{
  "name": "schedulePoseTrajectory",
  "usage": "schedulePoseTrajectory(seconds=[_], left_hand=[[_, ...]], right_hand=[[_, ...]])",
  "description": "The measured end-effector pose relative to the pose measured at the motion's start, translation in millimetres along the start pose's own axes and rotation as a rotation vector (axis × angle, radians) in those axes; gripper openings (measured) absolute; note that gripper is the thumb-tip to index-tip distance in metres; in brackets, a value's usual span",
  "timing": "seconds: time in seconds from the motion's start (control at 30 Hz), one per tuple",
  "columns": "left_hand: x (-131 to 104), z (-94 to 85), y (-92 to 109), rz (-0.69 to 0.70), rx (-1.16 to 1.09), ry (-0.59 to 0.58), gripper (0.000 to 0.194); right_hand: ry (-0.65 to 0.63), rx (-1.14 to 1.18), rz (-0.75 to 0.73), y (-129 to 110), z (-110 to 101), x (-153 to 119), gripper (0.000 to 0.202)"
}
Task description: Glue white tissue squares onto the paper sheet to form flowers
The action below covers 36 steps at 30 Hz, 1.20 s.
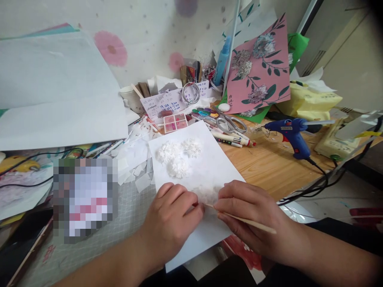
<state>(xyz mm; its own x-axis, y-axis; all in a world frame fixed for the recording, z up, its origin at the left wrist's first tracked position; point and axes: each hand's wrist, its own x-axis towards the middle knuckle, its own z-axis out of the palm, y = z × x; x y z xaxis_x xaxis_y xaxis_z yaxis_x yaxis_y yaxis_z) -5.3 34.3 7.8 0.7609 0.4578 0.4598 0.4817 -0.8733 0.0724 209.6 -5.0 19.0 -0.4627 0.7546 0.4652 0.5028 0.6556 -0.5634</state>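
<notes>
A white sheet [221, 155] lies slanted before me, bearing three ruffled white paper clusters [178, 167] near its upper left. My right hand [254, 215] is closed around a thin wooden stick [251, 224], whose tip reaches toward my other hand. At the left of the stick's tip, my left hand [175, 217] has its fingers curled together over the sheet; whatever is between them is too small to make out. Just beyond both hands, a pale greyish, blurred patch [203, 193] shows on the sheet.
A blue glue gun [289, 131] rests on the wooden table [266, 171] at right, its cable trailing down. Scissors [229, 121], pens and a small palette [175, 123] lie behind the sheet. Paper scraps [143, 181] are at left. Pink flower artwork [260, 75] leans at the back.
</notes>
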Motion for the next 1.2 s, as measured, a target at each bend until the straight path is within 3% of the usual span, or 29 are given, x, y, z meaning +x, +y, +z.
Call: schedulePoseTrajectory(seconds=[0.27, 0.47, 0.6, 0.73, 0.87, 1.0, 1.2], left_hand=[[3.7, -5.3, 1.4, -0.050, -0.049, 0.006, 0.016], [2.3, -3.6, -1.5, -0.072, -0.089, -0.025, 0.017], [0.1, -4.7, -1.5, -0.096, -0.119, -0.028, 0.012], [-0.1, -5.8, -1.9, -0.121, -0.177, -0.017, 0.002], [2.7, -5.3, -2.9, -0.105, -0.185, -0.047, 0.012], [4.9, -5.2, -2.2, -0.092, -0.187, -0.061, 0.009], [4.2, -6.4, -1.8, -0.075, -0.189, -0.082, 0.014]], right_hand=[[-0.103, -0.087, 0.019, -8.9, 0.6, 11.5, 0.018], [0.020, 0.221, 0.201, 5.1, -3.8, 5.3, 0.013], [0.128, 0.253, 0.292, 9.7, -11.6, 0.0, 0.016], [0.138, 0.254, 0.291, 10.1, -12.9, -1.9, 0.014], [0.117, 0.254, 0.272, 10.8, -11.6, 0.2, 0.013], [0.073, 0.296, 0.237, 13.1, -7.5, 4.9, 0.012], [0.107, 0.327, 0.241, 15.5, 0.2, 11.5, 0.011]])
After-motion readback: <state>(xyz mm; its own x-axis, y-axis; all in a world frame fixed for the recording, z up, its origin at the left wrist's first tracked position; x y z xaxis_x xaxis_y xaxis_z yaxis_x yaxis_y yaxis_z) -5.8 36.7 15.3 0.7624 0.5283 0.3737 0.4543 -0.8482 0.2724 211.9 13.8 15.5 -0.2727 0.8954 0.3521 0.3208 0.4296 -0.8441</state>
